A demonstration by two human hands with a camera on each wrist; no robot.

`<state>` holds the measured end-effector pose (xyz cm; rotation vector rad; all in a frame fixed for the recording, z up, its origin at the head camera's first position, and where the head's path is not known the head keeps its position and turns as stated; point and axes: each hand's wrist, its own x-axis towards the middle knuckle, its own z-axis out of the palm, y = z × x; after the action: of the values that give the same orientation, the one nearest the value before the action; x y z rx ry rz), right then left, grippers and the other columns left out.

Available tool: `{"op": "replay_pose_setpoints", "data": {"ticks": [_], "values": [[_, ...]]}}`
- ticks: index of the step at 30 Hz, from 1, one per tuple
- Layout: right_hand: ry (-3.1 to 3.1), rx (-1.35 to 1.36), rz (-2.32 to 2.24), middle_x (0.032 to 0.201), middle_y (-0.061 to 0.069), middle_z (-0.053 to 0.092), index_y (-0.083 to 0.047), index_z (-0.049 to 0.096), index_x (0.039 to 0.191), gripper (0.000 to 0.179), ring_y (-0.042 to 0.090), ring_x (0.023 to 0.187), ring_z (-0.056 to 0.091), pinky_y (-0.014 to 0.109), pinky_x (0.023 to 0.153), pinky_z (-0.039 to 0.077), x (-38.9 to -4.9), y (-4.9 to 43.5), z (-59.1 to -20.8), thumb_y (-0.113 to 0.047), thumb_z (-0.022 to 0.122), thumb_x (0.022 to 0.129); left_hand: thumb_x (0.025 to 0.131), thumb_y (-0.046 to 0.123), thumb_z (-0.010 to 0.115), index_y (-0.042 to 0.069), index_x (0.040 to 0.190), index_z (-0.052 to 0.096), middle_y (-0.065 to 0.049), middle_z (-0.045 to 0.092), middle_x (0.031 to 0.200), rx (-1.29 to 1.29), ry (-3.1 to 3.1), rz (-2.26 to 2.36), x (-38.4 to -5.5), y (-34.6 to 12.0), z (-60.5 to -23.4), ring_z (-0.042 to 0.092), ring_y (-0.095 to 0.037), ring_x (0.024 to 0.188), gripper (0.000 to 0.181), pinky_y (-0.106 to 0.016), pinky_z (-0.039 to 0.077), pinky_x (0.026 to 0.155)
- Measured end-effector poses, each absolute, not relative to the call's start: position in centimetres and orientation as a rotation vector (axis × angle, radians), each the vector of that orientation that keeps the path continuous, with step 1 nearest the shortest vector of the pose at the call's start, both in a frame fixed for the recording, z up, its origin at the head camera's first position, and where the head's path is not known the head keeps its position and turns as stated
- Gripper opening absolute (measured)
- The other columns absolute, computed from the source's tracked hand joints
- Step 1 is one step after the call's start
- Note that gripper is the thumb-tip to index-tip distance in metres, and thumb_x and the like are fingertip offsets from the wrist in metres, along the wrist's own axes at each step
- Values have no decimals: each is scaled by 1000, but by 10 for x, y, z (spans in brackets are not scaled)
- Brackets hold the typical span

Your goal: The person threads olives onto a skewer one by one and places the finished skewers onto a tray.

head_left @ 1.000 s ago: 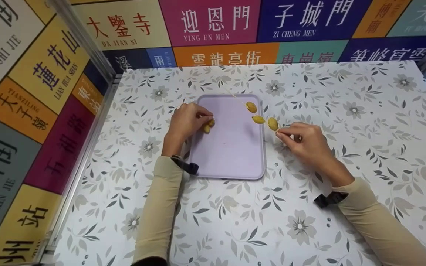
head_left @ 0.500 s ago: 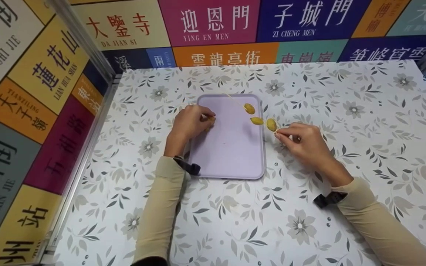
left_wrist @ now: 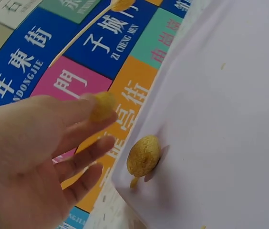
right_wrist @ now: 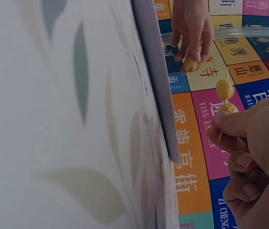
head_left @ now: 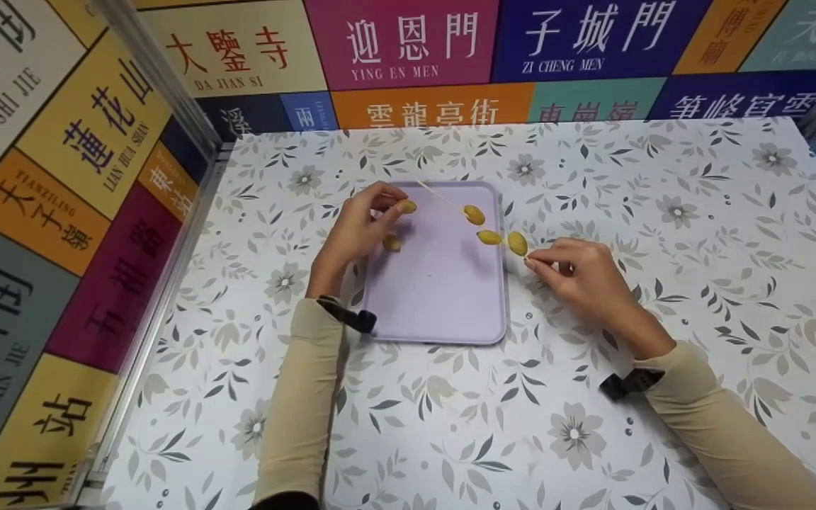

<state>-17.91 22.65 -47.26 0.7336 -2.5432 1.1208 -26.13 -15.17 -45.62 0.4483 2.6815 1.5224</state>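
Thumb and fingers of my left hand pinch a small yellow-brown oval fruit above the far left part of a lavender tray. Another such fruit lies on the tray near its left edge, just under that hand. My right hand, right of the tray, pinches the near end of a thin wooden skewer. Three similar fruits are threaded along the skewer. Its bare tip points to the far left, apart from the left hand's fruit. The fruit's exact kind is unclear.
The tray lies on a white table with a grey leaf and flower print. Panels with colourful lettering stand along the back and left side. Small yellowish crumbs dot the tray. Each wrist wears a black strap.
My left hand has reached down at the tray's left side and come up pinching one fruit, leaving another there. The right hand's skewer has shifted slightly left and toward me.
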Motion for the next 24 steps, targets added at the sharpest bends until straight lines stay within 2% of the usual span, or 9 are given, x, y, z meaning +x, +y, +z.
{"op": "replay_pose_setpoints", "data": {"ticks": [6,9,13,16,19,24], "values": [[-2554,755,1119,83,-2,78,-8,87,105,10,7,65,55,14,59,42,-180,226,-473,-9,84,95,113,26,60,13,133,68,-5,80,122,450,2545,1755,-263,-153,-457,71,-36,118,26,-46,55,102],[-2564,757,1117,83,-1,77,-8,87,106,11,8,65,55,14,59,42,-179,226,-473,-9,84,95,114,28,57,13,134,68,-10,78,122,435,2481,1853,-263,-153,-457,69,-33,112,27,-45,55,98],[-2574,759,1125,81,-2,76,-7,87,106,12,8,64,55,14,58,42,-179,226,-474,-9,84,95,115,27,56,12,133,68,-10,77,118,426,2404,1993,-264,-153,-458,67,-26,105,26,-42,52,92],[-2571,765,1130,81,-2,76,-6,87,106,12,7,65,56,14,58,43,-179,226,-474,-8,84,95,115,24,55,9,133,68,-8,76,115,429,2362,2080,-265,-153,-458,67,-29,103,27,-45,51,91],[-2570,774,1126,82,-2,76,-7,87,106,11,7,65,57,14,59,43,-179,226,-473,-8,84,95,115,22,54,4,135,66,-12,75,116,436,2352,2111,-267,-154,-458,66,-31,102,30,-48,50,91],[-2572,767,1130,81,-2,76,-7,87,106,12,7,64,56,14,58,42,-179,226,-473,-9,84,95,115,23,54,5,137,66,-15,74,119,412,2329,2106,-267,-152,-458,66,-30,103,30,-48,50,92]]}}
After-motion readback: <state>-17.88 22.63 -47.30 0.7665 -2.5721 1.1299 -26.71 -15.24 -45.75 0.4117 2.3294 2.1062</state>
